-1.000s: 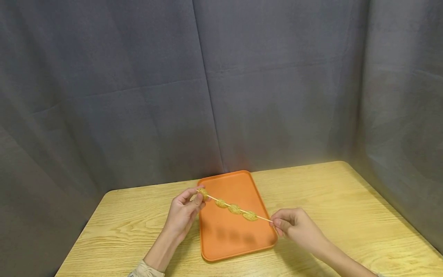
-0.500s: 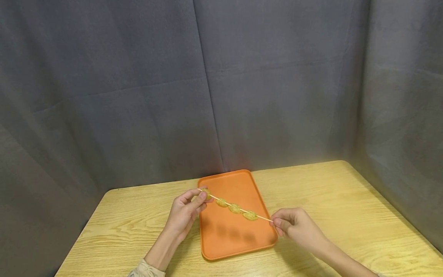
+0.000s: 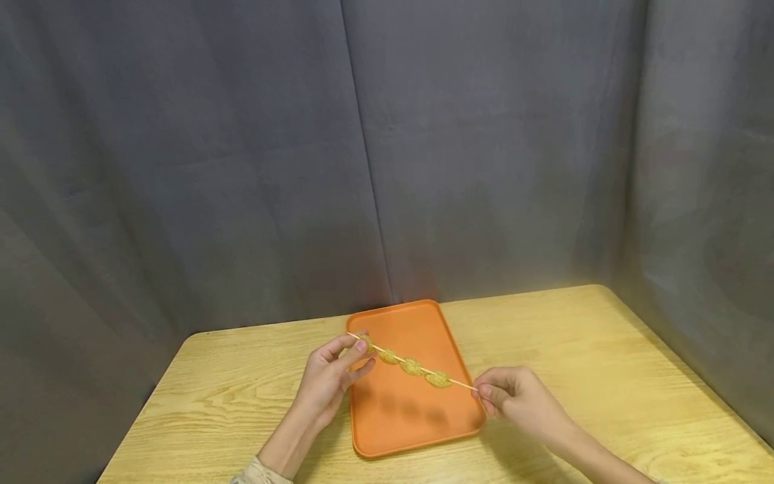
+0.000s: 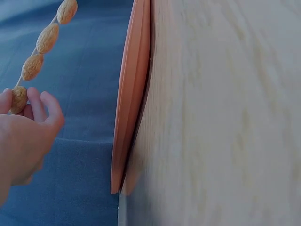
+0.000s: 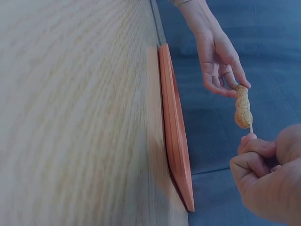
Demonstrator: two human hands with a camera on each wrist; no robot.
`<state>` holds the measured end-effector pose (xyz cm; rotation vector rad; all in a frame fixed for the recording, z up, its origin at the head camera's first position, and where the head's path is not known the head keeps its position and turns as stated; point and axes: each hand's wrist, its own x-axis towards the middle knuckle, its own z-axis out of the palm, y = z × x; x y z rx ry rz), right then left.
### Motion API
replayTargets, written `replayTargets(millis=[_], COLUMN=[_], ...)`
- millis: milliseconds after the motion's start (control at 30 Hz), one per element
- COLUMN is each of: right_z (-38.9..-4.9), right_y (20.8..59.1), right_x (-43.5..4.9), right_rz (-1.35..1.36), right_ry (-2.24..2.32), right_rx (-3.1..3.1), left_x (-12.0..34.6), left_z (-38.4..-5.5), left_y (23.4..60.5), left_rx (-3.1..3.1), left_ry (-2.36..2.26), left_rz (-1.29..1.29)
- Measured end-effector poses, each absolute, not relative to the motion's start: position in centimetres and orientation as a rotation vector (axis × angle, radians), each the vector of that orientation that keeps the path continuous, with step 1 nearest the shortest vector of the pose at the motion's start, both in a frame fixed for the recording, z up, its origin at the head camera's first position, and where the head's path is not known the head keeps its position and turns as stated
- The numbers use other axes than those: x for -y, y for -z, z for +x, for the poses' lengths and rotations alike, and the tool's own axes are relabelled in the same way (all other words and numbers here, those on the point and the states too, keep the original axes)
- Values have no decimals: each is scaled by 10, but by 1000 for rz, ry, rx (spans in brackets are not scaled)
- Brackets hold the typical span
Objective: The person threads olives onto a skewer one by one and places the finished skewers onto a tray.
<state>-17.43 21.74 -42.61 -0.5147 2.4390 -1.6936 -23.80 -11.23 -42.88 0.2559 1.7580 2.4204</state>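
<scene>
A thin wooden skewer (image 3: 461, 384) threaded with several golden-brown, wrinkled oval pieces (image 3: 412, 366) is held above an orange tray (image 3: 411, 329), sloping down to the right in the head view. My left hand (image 3: 326, 378) pinches the leftmost oval piece (image 4: 19, 100) between thumb and fingers, and the bare skewer tip pokes out past it. A small gap separates that piece from the others, which sit close together. With thumb and fingertips, my right hand (image 3: 525, 402) grips the skewer's other end. In the right wrist view the pieces overlap in a line.
The tray lies flat on a light wood-grain table (image 3: 224, 396), near its back edge. Dark grey curtains (image 3: 254, 168) hang behind and along the sides. Faint shadows of the skewer and pieces fall on the tray.
My left hand has moved slightly right along the skewer, and the leftmost piece has slid closer to the others. The right hand has stayed almost still, still gripping the skewer's end.
</scene>
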Motion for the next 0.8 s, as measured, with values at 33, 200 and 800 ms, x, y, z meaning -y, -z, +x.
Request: replayTargets(millis=[33,200,800], right_z=[-174,-173,-172], right_y=[426,428,435], right_x=[-217,-216,-207], right_rz=[-512,-498,-671], right_ry=[1693,1700,1652], right_rx=[-2438,-2435,-2280], left_x=[112,111,114], left_z=[-238,-236,-238], left_y=[429,431,418], left_rx=[-1749,-1722,-1804], left_ry=[-2425,-2435,-2364], left_rz=[251,212,240])
